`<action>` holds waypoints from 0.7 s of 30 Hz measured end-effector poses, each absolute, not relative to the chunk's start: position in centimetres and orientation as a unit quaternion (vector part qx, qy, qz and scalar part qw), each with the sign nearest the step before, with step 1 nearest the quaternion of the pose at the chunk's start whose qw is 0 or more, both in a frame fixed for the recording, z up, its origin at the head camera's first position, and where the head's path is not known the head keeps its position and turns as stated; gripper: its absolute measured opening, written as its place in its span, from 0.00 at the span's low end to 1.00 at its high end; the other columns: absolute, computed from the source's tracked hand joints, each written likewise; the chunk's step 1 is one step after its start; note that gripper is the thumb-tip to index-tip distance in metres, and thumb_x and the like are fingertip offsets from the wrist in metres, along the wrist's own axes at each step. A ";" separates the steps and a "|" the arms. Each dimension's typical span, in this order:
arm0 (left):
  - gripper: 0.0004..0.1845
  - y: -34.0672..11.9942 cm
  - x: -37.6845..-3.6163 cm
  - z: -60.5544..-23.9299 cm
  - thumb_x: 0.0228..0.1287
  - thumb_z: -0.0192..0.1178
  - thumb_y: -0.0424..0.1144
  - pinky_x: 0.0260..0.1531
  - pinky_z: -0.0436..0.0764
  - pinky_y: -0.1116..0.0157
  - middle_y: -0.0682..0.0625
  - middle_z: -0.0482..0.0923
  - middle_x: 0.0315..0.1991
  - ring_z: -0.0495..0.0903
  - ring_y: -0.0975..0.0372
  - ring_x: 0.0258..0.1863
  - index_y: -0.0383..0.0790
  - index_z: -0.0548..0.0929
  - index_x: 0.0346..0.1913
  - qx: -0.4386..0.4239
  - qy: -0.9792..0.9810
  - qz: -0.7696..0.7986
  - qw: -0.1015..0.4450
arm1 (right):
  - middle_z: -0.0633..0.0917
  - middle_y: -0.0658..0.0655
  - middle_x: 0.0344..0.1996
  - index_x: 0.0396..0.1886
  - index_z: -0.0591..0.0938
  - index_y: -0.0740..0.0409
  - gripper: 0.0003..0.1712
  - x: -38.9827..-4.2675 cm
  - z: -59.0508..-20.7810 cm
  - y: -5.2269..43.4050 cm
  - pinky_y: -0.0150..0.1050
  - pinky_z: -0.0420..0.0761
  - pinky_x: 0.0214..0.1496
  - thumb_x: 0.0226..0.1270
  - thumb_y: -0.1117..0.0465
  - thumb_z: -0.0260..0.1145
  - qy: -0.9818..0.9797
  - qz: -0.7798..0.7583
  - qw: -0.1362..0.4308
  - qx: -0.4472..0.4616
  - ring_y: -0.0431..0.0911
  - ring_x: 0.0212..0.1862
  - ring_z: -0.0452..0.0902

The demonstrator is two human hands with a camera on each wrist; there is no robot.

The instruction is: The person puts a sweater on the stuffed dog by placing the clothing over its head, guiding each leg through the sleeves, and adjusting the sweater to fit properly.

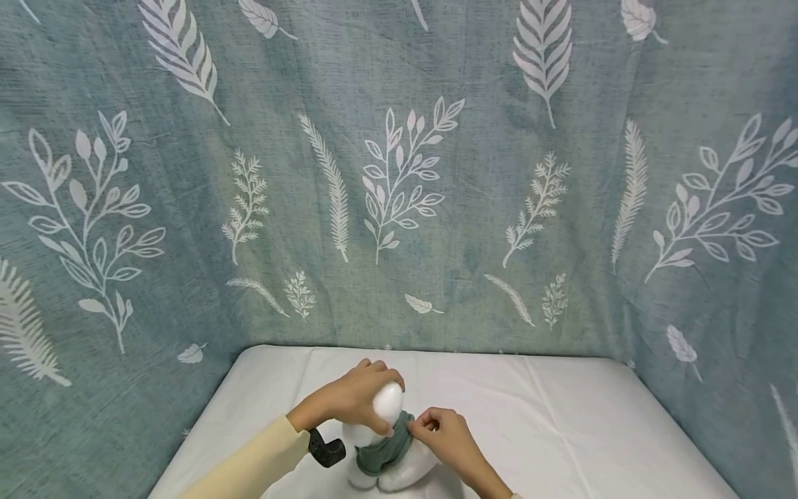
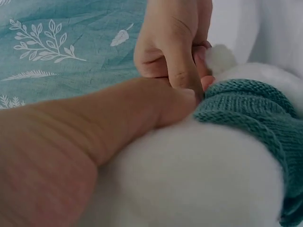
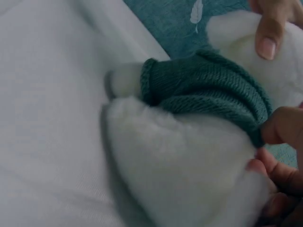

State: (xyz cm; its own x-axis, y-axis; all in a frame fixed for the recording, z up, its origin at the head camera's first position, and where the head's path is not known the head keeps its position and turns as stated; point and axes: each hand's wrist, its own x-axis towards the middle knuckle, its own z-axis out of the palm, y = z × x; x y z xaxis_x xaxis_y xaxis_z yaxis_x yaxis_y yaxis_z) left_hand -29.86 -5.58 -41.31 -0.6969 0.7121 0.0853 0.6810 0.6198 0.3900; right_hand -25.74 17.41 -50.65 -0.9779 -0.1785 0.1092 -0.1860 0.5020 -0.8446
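Observation:
A white plush toy (image 1: 408,468) wears a green knitted sweater (image 1: 384,450) around its body, near the front of the white surface. My left hand (image 1: 363,391) grips the toy's round head (image 1: 388,402), thumb on one side and fingers over the other. At the sweater's edge, my right hand (image 1: 450,436) pinches the knit between thumb and finger. The right wrist view shows the sweater (image 3: 203,80) bunched in folds, with a white limb poking out of one end. In the left wrist view, the two thumbs come close together beside the knit (image 2: 246,101).
A white cloth-covered table (image 1: 530,409) lies under the toy and spreads to both sides. Behind it and at the sides hangs a blue-green curtain (image 1: 436,291) with white leaf prints. A black band (image 1: 325,449) with a small device is on the left wrist.

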 end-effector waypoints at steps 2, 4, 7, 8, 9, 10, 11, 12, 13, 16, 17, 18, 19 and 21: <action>0.32 -5.7 -29.9 -41.6 0.46 0.82 0.52 0.36 0.78 0.60 0.54 0.74 0.49 0.69 0.59 0.46 0.55 0.80 0.55 0.384 0.900 0.203 0.034 | 0.82 0.47 0.25 0.29 0.85 0.55 0.11 -25.6 -50.5 17.3 0.36 0.74 0.29 0.64 0.53 0.71 -0.865 0.493 -0.006 0.099 0.43 0.30 0.74; 0.31 -6.0 -29.8 -41.7 0.46 0.82 0.52 0.37 0.78 0.60 0.54 0.74 0.48 0.69 0.59 0.45 0.55 0.80 0.54 0.382 0.900 0.208 0.031 | 0.82 0.48 0.25 0.29 0.85 0.56 0.07 -25.5 -50.3 17.4 0.36 0.73 0.28 0.61 0.57 0.69 -0.864 0.495 -0.014 0.091 0.43 0.29 0.74; 0.30 -6.4 -29.7 -41.9 0.45 0.81 0.51 0.37 0.78 0.59 0.54 0.74 0.47 0.69 0.59 0.45 0.55 0.80 0.53 0.379 0.899 0.219 0.027 | 0.81 0.48 0.22 0.27 0.84 0.56 0.04 -25.2 -50.6 18.0 0.36 0.72 0.26 0.57 0.60 0.67 -0.872 0.484 -0.015 0.077 0.43 0.27 0.72; 0.30 -6.5 -29.7 -42.0 0.46 0.81 0.50 0.37 0.78 0.59 0.54 0.74 0.47 0.69 0.58 0.45 0.55 0.80 0.53 0.378 0.898 0.224 0.027 | 0.80 0.48 0.21 0.26 0.84 0.55 0.03 -25.1 -50.8 18.3 0.37 0.72 0.26 0.55 0.61 0.66 -0.876 0.478 -0.015 0.069 0.43 0.26 0.72; 0.29 -6.7 -29.7 -42.0 0.46 0.80 0.50 0.37 0.78 0.59 0.54 0.74 0.47 0.69 0.58 0.45 0.55 0.80 0.52 0.378 0.897 0.228 0.029 | 0.79 0.48 0.21 0.25 0.83 0.55 0.03 -25.0 -51.0 18.6 0.37 0.71 0.27 0.55 0.61 0.66 -0.879 0.473 -0.015 0.064 0.43 0.25 0.71; 0.29 -6.8 -29.6 -42.1 0.46 0.80 0.50 0.37 0.78 0.59 0.54 0.74 0.47 0.69 0.58 0.45 0.55 0.80 0.52 0.377 0.897 0.230 0.030 | 0.79 0.48 0.20 0.25 0.83 0.55 0.03 -24.9 -51.3 19.0 0.37 0.71 0.27 0.54 0.61 0.65 -0.882 0.467 -0.017 0.059 0.43 0.25 0.71; 0.29 -6.9 -29.7 -42.1 0.46 0.79 0.49 0.36 0.78 0.59 0.54 0.74 0.47 0.69 0.58 0.46 0.56 0.80 0.52 0.376 0.896 0.233 0.033 | 0.79 0.48 0.20 0.24 0.83 0.55 0.04 -24.8 -51.6 19.4 0.38 0.71 0.27 0.54 0.61 0.65 -0.886 0.461 -0.019 0.055 0.43 0.25 0.71; 0.29 -7.0 -29.7 -42.2 0.46 0.79 0.49 0.36 0.78 0.58 0.54 0.74 0.48 0.69 0.58 0.46 0.56 0.80 0.53 0.376 0.896 0.234 0.034 | 0.78 0.48 0.20 0.24 0.83 0.55 0.04 -24.8 -51.8 19.8 0.39 0.71 0.28 0.55 0.60 0.65 -0.887 0.458 -0.023 0.052 0.43 0.25 0.71; 0.28 -7.1 -29.7 -42.3 0.47 0.79 0.49 0.36 0.78 0.58 0.54 0.74 0.48 0.69 0.58 0.47 0.56 0.79 0.53 0.375 0.896 0.235 0.036 | 0.78 0.49 0.21 0.24 0.83 0.55 0.04 -24.7 -51.9 20.1 0.39 0.71 0.29 0.55 0.60 0.65 -0.888 0.457 -0.029 0.050 0.44 0.26 0.71; 0.28 -7.1 -29.7 -42.3 0.48 0.79 0.49 0.36 0.78 0.58 0.54 0.73 0.48 0.69 0.58 0.47 0.57 0.79 0.53 0.373 0.896 0.237 0.040 | 0.79 0.49 0.22 0.25 0.83 0.55 0.05 -24.8 -52.1 20.5 0.39 0.72 0.30 0.56 0.60 0.65 -0.889 0.455 -0.034 0.051 0.44 0.27 0.72; 0.28 -7.1 -29.7 -42.3 0.48 0.79 0.49 0.36 0.78 0.58 0.54 0.73 0.48 0.68 0.58 0.47 0.57 0.79 0.53 0.374 0.896 0.236 0.039 | 0.80 0.49 0.22 0.26 0.83 0.55 0.05 -24.9 -52.1 20.5 0.40 0.72 0.30 0.57 0.60 0.65 -0.887 0.457 -0.033 0.052 0.44 0.27 0.73; 0.28 -7.0 -29.6 -42.3 0.47 0.79 0.49 0.37 0.78 0.58 0.54 0.73 0.48 0.69 0.57 0.47 0.57 0.79 0.53 0.375 0.896 0.234 0.037 | 0.80 0.49 0.23 0.26 0.84 0.55 0.05 -25.1 -52.1 20.4 0.40 0.72 0.31 0.58 0.59 0.65 -0.886 0.459 -0.032 0.052 0.44 0.28 0.73; 0.28 -7.0 -29.6 -42.3 0.47 0.79 0.49 0.37 0.78 0.58 0.54 0.73 0.48 0.69 0.58 0.46 0.56 0.79 0.53 0.375 0.897 0.231 0.034 | 0.80 0.49 0.23 0.26 0.84 0.55 0.07 -25.3 -52.1 20.3 0.39 0.72 0.31 0.61 0.58 0.66 -0.886 0.460 -0.030 0.052 0.44 0.28 0.73; 0.29 -6.9 -29.6 -42.3 0.47 0.80 0.49 0.37 0.78 0.58 0.54 0.73 0.48 0.69 0.58 0.46 0.56 0.79 0.53 0.376 0.898 0.226 0.029 | 0.80 0.48 0.23 0.27 0.84 0.55 0.12 -25.8 -52.0 20.0 0.39 0.72 0.32 0.67 0.54 0.67 -0.884 0.465 -0.028 0.049 0.44 0.28 0.73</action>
